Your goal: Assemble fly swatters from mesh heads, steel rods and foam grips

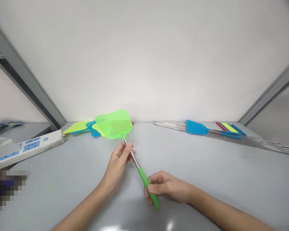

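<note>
A green fly swatter (114, 124) with a mesh head, a telescopic metal rod and a green grip is held over the grey table (207, 173). My left hand (119, 160) pinches the metal rod just below the head. My right hand (165, 186) is closed round the green grip (148, 186) near the table's front. The head points away from me, towards the wall.
More swatter heads, yellow and blue (86, 127), lie behind the green one by the wall. At the back right lie several metal rods (243, 138), a blue swatter head (196, 127) and coloured grips (228, 127). A white power strip (26, 149) sits at the left.
</note>
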`<action>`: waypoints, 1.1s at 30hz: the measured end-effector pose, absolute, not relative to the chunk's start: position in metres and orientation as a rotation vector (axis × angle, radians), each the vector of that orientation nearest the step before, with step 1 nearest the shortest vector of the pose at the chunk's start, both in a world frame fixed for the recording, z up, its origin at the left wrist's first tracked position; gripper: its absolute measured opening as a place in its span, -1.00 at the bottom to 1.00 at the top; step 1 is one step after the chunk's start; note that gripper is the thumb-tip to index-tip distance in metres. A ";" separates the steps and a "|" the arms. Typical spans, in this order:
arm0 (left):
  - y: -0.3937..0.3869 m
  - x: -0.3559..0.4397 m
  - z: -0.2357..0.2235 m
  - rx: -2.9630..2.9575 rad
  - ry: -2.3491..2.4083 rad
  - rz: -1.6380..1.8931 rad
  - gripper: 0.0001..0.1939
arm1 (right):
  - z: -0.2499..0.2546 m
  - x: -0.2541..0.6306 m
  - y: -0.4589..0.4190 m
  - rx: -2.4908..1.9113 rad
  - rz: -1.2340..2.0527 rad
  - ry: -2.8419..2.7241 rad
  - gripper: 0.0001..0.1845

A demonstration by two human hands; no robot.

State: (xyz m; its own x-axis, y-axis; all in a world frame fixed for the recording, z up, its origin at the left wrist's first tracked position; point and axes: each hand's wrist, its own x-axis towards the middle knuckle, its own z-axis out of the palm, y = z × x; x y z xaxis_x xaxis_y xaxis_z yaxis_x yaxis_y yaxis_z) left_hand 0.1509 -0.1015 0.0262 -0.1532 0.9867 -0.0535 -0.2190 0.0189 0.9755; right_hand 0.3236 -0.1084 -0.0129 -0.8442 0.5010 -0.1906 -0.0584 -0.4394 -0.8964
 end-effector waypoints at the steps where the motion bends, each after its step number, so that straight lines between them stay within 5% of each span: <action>1: -0.101 0.150 0.028 0.904 1.140 1.417 -0.84 | -0.013 0.323 -0.108 -0.626 2.328 -1.389 -0.71; 13: -0.097 0.130 0.056 0.432 0.582 1.333 -0.66 | -0.005 0.323 -0.108 -0.728 2.344 -1.275 -0.73; 23: -0.104 0.142 0.039 0.245 0.621 1.441 -0.58 | -0.005 0.317 -0.119 -0.902 2.134 -1.397 -0.63; 33: -0.111 0.149 0.031 0.155 0.650 1.469 -0.60 | -0.011 0.317 -0.126 -0.845 2.365 -1.167 -0.67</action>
State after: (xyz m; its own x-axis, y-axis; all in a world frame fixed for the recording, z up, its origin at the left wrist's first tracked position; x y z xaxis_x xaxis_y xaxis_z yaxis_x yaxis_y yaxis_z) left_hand 0.1491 -0.1107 0.0315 -0.0334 0.9498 -0.3112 -0.8692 0.1260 0.4781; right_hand 0.3171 -0.1264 -0.0105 -0.7518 0.5589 -0.3499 -0.0625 -0.5887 -0.8059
